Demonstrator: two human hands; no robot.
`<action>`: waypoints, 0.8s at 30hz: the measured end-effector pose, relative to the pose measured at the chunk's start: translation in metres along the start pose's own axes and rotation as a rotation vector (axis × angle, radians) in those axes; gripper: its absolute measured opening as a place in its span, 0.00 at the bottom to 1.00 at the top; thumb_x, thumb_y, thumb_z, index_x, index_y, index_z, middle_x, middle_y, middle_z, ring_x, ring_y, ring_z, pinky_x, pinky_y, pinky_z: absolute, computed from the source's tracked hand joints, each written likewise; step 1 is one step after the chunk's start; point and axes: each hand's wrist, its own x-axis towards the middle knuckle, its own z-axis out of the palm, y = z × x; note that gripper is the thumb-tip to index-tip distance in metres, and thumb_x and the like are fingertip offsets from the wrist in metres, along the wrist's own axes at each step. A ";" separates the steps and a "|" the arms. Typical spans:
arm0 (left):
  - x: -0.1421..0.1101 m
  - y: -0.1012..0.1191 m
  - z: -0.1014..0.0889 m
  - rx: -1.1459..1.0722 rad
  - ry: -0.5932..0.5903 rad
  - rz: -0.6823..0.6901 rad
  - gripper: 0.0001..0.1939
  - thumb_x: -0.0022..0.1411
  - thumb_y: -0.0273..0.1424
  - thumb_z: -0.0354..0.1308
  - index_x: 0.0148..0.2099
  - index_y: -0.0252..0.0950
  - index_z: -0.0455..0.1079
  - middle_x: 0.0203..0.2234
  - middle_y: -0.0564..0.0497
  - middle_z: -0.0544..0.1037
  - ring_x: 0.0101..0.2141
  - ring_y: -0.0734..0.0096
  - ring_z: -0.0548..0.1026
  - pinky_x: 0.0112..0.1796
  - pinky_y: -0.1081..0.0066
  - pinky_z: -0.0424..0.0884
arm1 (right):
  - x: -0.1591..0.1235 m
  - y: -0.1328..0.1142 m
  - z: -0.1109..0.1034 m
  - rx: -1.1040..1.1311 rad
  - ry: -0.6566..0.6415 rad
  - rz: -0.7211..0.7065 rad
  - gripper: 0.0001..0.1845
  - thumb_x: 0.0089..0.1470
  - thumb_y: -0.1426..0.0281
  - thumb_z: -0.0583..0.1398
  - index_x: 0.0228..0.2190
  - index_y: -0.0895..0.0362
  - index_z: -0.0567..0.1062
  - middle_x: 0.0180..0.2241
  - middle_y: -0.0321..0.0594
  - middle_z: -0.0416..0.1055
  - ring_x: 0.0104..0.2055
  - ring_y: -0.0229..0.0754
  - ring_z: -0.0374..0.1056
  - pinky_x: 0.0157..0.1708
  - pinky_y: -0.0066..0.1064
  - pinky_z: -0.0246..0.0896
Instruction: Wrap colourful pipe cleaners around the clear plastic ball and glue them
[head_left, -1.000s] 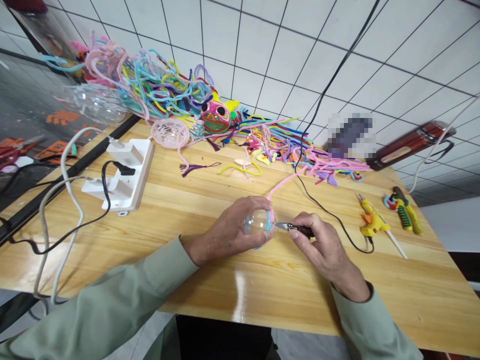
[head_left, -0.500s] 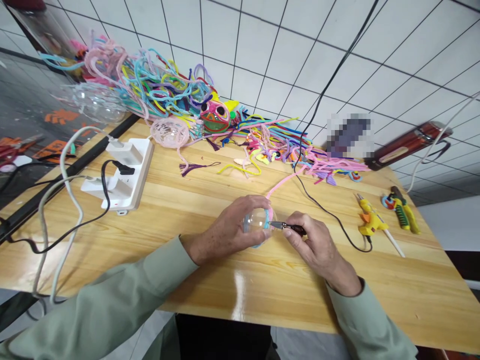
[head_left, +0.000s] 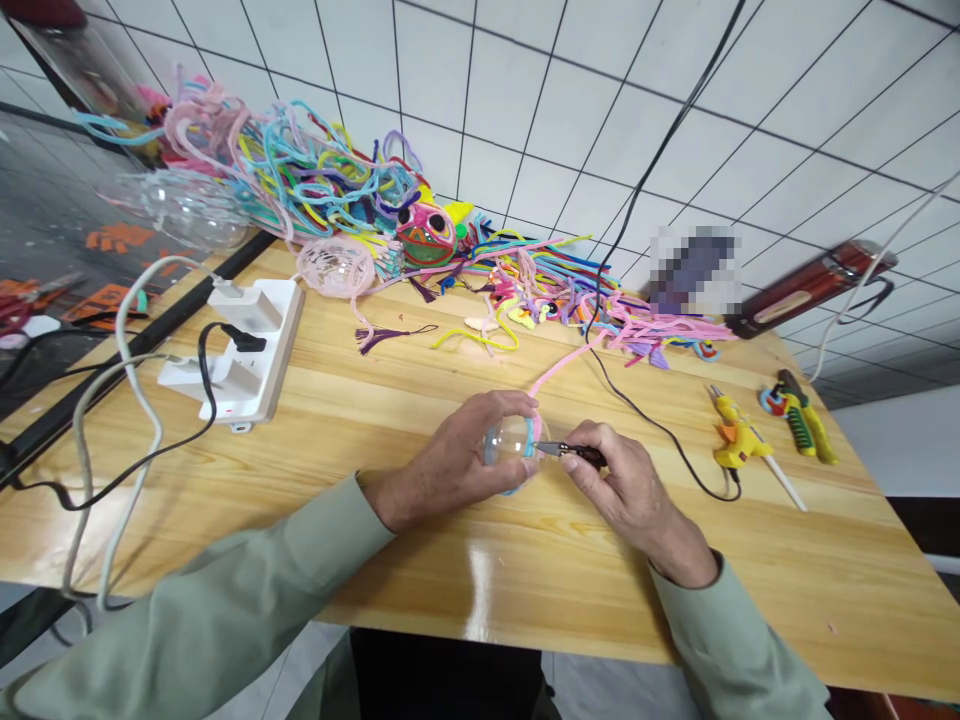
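Observation:
My left hand (head_left: 457, 455) is wrapped over a clear plastic ball (head_left: 510, 440) that rests on the wooden table (head_left: 420, 560). A blue pipe cleaner runs round the ball, and a pink pipe cleaner (head_left: 559, 368) leads away from it toward the back. My right hand (head_left: 630, 490) pinches small dark-handled pliers (head_left: 574, 452), whose tips touch the ball at the blue and pink strands.
A heap of coloured pipe cleaners (head_left: 315, 185) and a pink craft face (head_left: 426, 232) lie at the back. A white power strip (head_left: 240, 350) with cables is on the left. A yellow glue gun (head_left: 739, 440) and green-handled pliers (head_left: 806, 425) lie on the right.
My right hand has shifted a little to the left, bringing the pliers' tips closer onto the ball. My left hand keeps its hold.

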 end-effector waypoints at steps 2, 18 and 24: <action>-0.001 0.000 0.000 0.001 -0.003 -0.013 0.24 0.74 0.32 0.70 0.68 0.44 0.70 0.62 0.42 0.84 0.63 0.54 0.83 0.67 0.52 0.79 | 0.000 0.000 0.001 0.010 -0.007 0.002 0.04 0.80 0.68 0.60 0.46 0.50 0.71 0.30 0.30 0.73 0.26 0.36 0.68 0.28 0.27 0.63; 0.001 0.000 0.001 0.010 -0.006 -0.012 0.23 0.74 0.33 0.70 0.67 0.42 0.71 0.63 0.39 0.83 0.64 0.52 0.84 0.67 0.52 0.79 | 0.003 -0.007 0.014 0.470 0.030 0.342 0.21 0.77 0.49 0.63 0.53 0.51 0.84 0.45 0.41 0.88 0.44 0.46 0.84 0.45 0.33 0.79; 0.002 0.001 0.000 0.020 -0.021 -0.031 0.23 0.74 0.35 0.70 0.66 0.42 0.72 0.64 0.39 0.83 0.64 0.51 0.83 0.67 0.51 0.79 | 0.006 -0.009 0.016 0.377 0.100 0.345 0.15 0.75 0.55 0.66 0.48 0.52 0.85 0.38 0.39 0.85 0.36 0.43 0.79 0.37 0.33 0.74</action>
